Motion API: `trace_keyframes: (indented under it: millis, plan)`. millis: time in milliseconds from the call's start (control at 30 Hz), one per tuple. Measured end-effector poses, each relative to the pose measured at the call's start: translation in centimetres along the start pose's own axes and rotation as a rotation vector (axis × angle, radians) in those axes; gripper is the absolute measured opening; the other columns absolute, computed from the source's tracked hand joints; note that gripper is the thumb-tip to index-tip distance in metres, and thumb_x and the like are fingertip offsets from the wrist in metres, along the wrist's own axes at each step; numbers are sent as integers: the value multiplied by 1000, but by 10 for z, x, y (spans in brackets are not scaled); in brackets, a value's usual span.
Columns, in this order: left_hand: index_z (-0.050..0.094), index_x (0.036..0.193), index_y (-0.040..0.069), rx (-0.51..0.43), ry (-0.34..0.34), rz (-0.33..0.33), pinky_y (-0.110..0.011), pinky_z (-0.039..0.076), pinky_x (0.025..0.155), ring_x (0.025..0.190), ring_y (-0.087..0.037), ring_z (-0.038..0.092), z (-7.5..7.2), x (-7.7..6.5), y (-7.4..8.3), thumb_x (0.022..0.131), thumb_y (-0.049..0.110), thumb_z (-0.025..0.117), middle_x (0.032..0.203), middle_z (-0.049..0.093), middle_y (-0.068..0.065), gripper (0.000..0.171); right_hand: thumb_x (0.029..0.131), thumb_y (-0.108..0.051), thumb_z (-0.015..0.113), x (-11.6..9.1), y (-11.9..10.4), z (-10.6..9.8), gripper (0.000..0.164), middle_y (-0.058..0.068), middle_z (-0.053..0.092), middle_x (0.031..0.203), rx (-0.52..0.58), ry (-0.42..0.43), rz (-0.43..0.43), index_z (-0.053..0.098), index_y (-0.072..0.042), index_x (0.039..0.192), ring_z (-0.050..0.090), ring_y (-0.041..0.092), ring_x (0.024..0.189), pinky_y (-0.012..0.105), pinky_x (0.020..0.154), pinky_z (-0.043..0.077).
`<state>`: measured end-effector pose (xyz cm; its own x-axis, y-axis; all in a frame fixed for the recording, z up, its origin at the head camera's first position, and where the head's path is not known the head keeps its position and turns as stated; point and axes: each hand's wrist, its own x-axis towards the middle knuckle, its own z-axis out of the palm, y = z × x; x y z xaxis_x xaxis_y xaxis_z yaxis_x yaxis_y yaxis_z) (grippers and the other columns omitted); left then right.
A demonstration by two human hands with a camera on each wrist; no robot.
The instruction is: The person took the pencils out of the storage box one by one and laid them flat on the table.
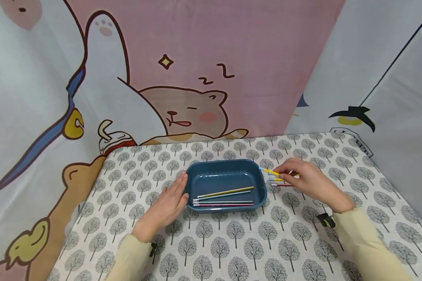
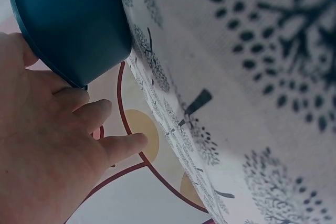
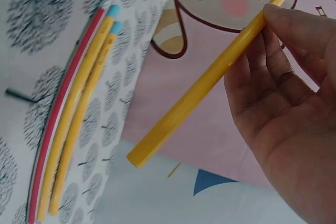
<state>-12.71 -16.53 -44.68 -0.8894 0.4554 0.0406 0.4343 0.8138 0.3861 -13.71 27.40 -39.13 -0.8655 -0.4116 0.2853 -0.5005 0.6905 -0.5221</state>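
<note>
A dark blue plastic basin (image 1: 225,175) stands on the table. Inside it lie several pencils, among them a gold pencil (image 1: 228,191) and a dark red pencil (image 1: 228,205). My left hand (image 1: 167,205) rests against the basin's left rim with its fingers mostly straight. Just beyond the right rim, my right hand (image 1: 307,180) pinches a yellow pencil (image 3: 205,87) with a light blue end between thumb and fingers, raised off the cloth. Below that hand, two yellow pencils (image 3: 76,103) and a red pencil (image 3: 65,90) lie side by side on the table.
The tablecloth (image 1: 235,249) has a grey tree print on white. Behind the table hangs a pink and white cartoon curtain (image 1: 267,58), which also runs along both sides. Small dark wrist mounts (image 1: 326,220) show at the sleeves.
</note>
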Motion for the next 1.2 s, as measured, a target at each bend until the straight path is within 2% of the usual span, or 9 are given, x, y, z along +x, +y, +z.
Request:
trace_keyframes:
  millis: [233, 567, 800, 1000, 1200]
  plan:
    - [16, 165, 6, -1, 3, -3, -67, 24, 119, 156, -33, 23, 0, -1, -1, 113, 30, 38, 172, 11, -8, 62, 91, 6, 75, -8, 11, -1, 28, -8, 67, 99, 7, -24, -10, 78, -13, 111, 63, 6, 80, 23, 62, 54]
    - [16, 165, 5, -8, -3, 3, -67, 24, 119, 155, -34, 24, -1, 0, 0, 113, 29, 39, 172, 12, -9, 62, 87, 4, 78, -17, 26, -1, 27, -7, 71, 96, -76, -45, -4, 78, -11, 110, 64, 5, 83, 26, 68, 57]
    - [17, 165, 5, -10, -1, -5, -68, 25, 119, 155, -34, 24, -1, 0, 0, 112, 28, 39, 172, 12, -8, 62, 87, 5, 76, -21, 33, 1, 26, -6, 68, 93, -81, -79, 38, 77, -7, 110, 61, 6, 78, 25, 63, 54]
    - [17, 165, 5, -10, 4, -5, -67, 25, 119, 154, -35, 25, 0, 0, 0, 112, 29, 40, 172, 14, -10, 62, 85, 6, 77, -25, 41, 6, 25, -3, 69, 94, -136, -99, 43, 78, -8, 105, 59, 7, 78, 26, 63, 54]
    - [17, 165, 4, -4, 6, 6, -67, 25, 119, 154, -36, 26, 0, 0, 0, 112, 29, 40, 172, 14, -11, 62, 85, 3, 79, -27, 47, 10, 24, -2, 71, 97, -179, -116, 41, 79, -10, 105, 63, 11, 84, 30, 68, 56]
